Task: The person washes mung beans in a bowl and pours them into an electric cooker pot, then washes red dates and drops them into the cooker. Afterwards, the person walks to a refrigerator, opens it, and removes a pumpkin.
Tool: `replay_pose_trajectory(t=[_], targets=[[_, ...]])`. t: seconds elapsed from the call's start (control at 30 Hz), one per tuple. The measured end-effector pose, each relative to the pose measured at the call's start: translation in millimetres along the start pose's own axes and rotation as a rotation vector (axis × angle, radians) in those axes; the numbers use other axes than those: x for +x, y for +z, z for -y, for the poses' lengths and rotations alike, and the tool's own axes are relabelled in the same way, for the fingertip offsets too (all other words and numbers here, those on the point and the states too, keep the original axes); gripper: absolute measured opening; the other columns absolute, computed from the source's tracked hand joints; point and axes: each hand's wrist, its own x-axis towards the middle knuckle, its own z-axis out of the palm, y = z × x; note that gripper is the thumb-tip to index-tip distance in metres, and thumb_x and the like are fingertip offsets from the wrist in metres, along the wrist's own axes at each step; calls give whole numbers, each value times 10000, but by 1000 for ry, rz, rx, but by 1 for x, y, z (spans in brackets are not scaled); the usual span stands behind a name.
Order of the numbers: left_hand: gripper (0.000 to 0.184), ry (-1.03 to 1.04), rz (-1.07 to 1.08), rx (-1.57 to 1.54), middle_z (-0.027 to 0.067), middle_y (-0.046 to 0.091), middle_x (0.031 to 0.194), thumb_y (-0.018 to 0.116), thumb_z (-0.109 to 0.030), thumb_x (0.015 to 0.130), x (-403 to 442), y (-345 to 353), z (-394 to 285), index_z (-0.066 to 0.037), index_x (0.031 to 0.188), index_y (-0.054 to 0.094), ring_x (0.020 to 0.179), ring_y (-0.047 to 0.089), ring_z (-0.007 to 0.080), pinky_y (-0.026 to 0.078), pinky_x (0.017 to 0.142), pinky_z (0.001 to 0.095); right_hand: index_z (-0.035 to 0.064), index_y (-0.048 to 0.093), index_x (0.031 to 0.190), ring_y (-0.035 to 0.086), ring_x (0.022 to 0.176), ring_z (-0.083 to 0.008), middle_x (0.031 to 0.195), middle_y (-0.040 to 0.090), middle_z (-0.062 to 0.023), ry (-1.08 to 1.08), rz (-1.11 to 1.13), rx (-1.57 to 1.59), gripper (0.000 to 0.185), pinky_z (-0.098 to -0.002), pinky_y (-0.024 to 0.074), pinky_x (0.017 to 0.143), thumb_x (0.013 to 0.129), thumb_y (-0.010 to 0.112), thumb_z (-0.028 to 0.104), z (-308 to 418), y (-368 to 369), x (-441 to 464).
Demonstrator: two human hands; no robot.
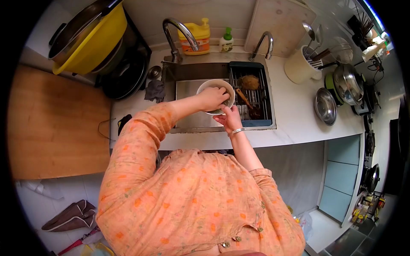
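Note:
A white bowl (206, 86) is over the sink, tilted, just left of a dark drying rack (251, 65). My left hand (213, 99) lies across the bowl with its fingers curled down inside it; what they touch there is too small to make out. At the bowl's lower right rim my right hand (230, 118) grips the edge, fingers beneath and thumb near the rim. The rack holds a brown scrubbing pad (249, 82) and a wooden-handled brush (244, 98). Behind the sink a chrome faucet (181, 27) curves towards the bowl.
A second faucet (268, 40), a yellow jug (195, 38) and a soap bottle (226, 42) stand behind the sink. A utensil holder (299, 66) and a metal bowl (325, 106) are on the right. Grey cloth (155, 91) and a wooden board (57, 123) lie left.

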Motion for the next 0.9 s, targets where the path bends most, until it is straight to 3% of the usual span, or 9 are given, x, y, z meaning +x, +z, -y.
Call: replay_pose_trajectory(t=[0.17, 0.2, 0.33, 0.43, 0.5, 0.53, 0.7, 0.77, 0.9], targets=[[289, -46, -230, 112, 116, 510, 906, 556, -329, 769, 8, -4, 4, -79, 914, 544, 782, 557, 288, 466, 643, 379, 24, 279, 1077, 616, 647, -262, 959, 513, -184, -2, 40, 20, 374, -276, 528, 490, 783, 498, 97, 4, -14, 11], [252, -119, -136, 74, 101, 533, 868, 543, -316, 783, 10, -10, 1, -76, 847, 586, 747, 570, 278, 466, 581, 372, 27, 279, 1077, 616, 646, -266, 954, 512, -181, 8, 36, 28, 374, -281, 530, 493, 782, 499, 97, 7, -15, 12], [247, -306, 68, 16, 101, 547, 845, 539, -314, 790, 26, -12, -5, -78, 795, 613, 703, 577, 279, 456, 547, 397, 30, 275, 1075, 616, 649, -267, 953, 509, -175, 17, 59, 9, 381, -290, 535, 502, 777, 504, 97, 16, -22, 17], [244, -400, 76, -74, 105, 545, 863, 541, -299, 780, 35, -4, -11, -69, 754, 616, 769, 563, 281, 454, 597, 401, 37, 301, 1063, 617, 660, -270, 953, 518, -166, 17, 74, -36, 362, -291, 531, 517, 779, 511, 118, 19, -28, 22], [232, -180, -360, 17, 116, 529, 907, 544, -279, 766, 37, 11, -11, -56, 790, 603, 860, 528, 283, 445, 676, 400, 44, 327, 1052, 617, 668, -276, 952, 524, -157, 18, 101, -71, 340, -291, 528, 531, 782, 513, 136, 22, -31, 26], [227, -212, -374, 18, 128, 501, 940, 549, -254, 754, 38, 15, -16, -47, 844, 574, 916, 486, 293, 430, 734, 393, 45, 329, 1056, 618, 668, -275, 948, 528, -155, 24, 95, -72, 345, -291, 528, 531, 782, 517, 140, 23, -31, 27], [226, -261, -315, -36, 133, 456, 984, 551, -243, 757, 39, 23, -15, -59, 889, 542, 934, 459, 313, 413, 765, 409, 43, 331, 1051, 620, 674, -284, 951, 528, -154, 39, 161, -104, 346, -293, 529, 535, 778, 522, 137, 34, -31, 33], [232, -314, -186, -2, 141, 439, 1025, 558, -248, 758, 37, 12, -18, -77, 915, 545, 952, 451, 302, 390, 787, 427, 41, 333, 1040, 618, 666, -292, 941, 529, -153, 37, 107, -94, 335, -296, 528, 532, 776, 520, 129, 32, -31, 37], [194, -281, -390, 7, 66, 495, 923, 558, -282, 768, 31, 0, -11, -100, 780, 623, 973, 436, 273, 351, 803, 456, 41, 339, 1033, 613, 643, -293, 924, 534, -152, 36, 99, -101, 314, -299, 521, 515, 780, 508, 118, 32, -32, 42]])
